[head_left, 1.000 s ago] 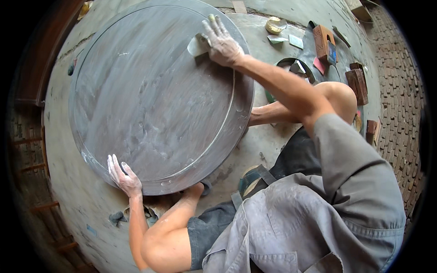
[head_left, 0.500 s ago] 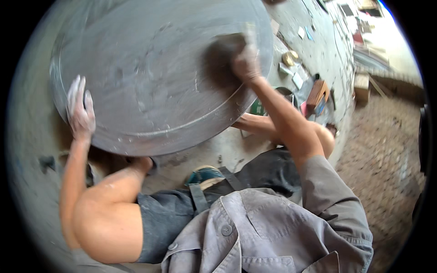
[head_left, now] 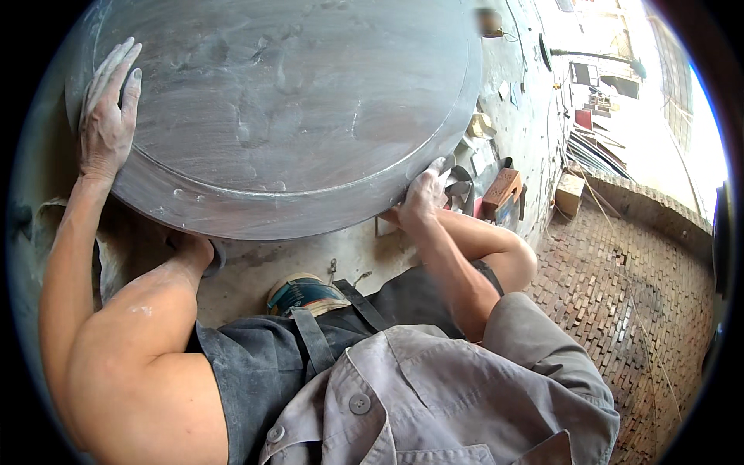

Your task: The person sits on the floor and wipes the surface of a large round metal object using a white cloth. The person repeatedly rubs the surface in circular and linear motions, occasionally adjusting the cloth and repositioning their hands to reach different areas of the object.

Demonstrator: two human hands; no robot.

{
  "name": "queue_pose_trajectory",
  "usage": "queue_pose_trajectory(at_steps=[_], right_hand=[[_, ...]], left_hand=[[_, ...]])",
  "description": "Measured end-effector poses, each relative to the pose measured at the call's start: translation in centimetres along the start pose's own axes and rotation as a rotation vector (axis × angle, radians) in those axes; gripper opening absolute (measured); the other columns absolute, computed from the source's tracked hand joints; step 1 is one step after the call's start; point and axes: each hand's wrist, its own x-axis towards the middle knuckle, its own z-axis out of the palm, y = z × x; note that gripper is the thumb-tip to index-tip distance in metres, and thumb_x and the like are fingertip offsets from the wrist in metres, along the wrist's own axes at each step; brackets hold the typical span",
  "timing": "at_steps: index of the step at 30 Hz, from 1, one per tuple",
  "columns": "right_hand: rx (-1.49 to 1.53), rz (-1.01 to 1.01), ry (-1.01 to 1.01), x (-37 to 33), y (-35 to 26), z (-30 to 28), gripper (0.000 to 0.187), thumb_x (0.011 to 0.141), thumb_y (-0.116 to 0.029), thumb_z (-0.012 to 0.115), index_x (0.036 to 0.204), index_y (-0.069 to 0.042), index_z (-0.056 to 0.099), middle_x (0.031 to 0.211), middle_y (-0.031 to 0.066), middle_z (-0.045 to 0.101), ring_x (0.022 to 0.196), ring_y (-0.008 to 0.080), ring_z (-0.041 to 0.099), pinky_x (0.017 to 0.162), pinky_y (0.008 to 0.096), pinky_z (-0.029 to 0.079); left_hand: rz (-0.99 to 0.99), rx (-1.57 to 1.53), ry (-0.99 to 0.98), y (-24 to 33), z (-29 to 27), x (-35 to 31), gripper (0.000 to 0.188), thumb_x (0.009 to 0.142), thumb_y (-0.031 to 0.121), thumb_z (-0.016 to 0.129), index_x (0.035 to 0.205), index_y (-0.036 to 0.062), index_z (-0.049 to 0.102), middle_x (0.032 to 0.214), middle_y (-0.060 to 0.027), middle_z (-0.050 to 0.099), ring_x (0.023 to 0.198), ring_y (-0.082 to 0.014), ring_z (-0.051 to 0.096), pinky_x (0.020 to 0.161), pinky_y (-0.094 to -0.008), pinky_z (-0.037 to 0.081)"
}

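A large round grey disc (head_left: 256, 116) with a raised rim and chalky white smears fills the upper middle. My left hand (head_left: 110, 116), dusted white, lies along its left rim with the fingers stretched out flat. At the lower right edge, my right hand (head_left: 425, 194) grips the rim. Some of its fingers are out of sight around the edge. Beneath the disc my bare legs are bent, and a tub (head_left: 302, 293) with a teal label stands between them.
On the floor at right lie an orange-brown block-shaped tool (head_left: 502, 192), a yellowish roll (head_left: 482, 125) and scraps. Farther right are a pale wooden block (head_left: 570, 194) and brick paving (head_left: 620, 310). A small brown blurred thing (head_left: 489, 22) shows beyond the disc.
My right hand has left the disc's top, where it rubbed with a dark pad, and come to the lower right rim. The pad is no longer in that hand. The disc's surface looks paler.
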Motion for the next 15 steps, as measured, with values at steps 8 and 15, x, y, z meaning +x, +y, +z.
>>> queue_pose_trajectory(at_steps=[8, 15], right_hand=[[0.094, -0.305, -0.045, 7.1, 3.8, -0.2, 0.050, 0.114, -0.039, 0.033, 0.152, -0.007, 0.034, 0.145, 0.0212, 0.050, 0.122, 0.0381, 0.057, 0.099, 0.0500, 0.050], [-0.336, -0.791, -0.013, 16.0, -0.5, 0.3, 0.046, 0.114, -0.025, 0.035, 0.147, 0.006, 0.040, 0.140, 0.0301, 0.054, 0.128, 0.0430, 0.053, 0.110, 0.0458, 0.039]], left_hand=[[-0.248, 0.296, 0.131, -3.3, 2.9, -2.2, 0.059, 0.111, 0.045, 0.041, 0.159, 0.0113, 0.039, 0.162, -0.0124, 0.043, 0.153, -0.0307, 0.032, 0.127, -0.0506, 0.017], [-0.237, 0.247, -0.151, 4.1, -1.6, -5.8, 0.062, 0.110, 0.041, 0.044, 0.164, 0.0138, 0.029, 0.168, -0.0187, 0.027, 0.156, -0.0359, 0.024, 0.125, -0.0588, 0.012]])
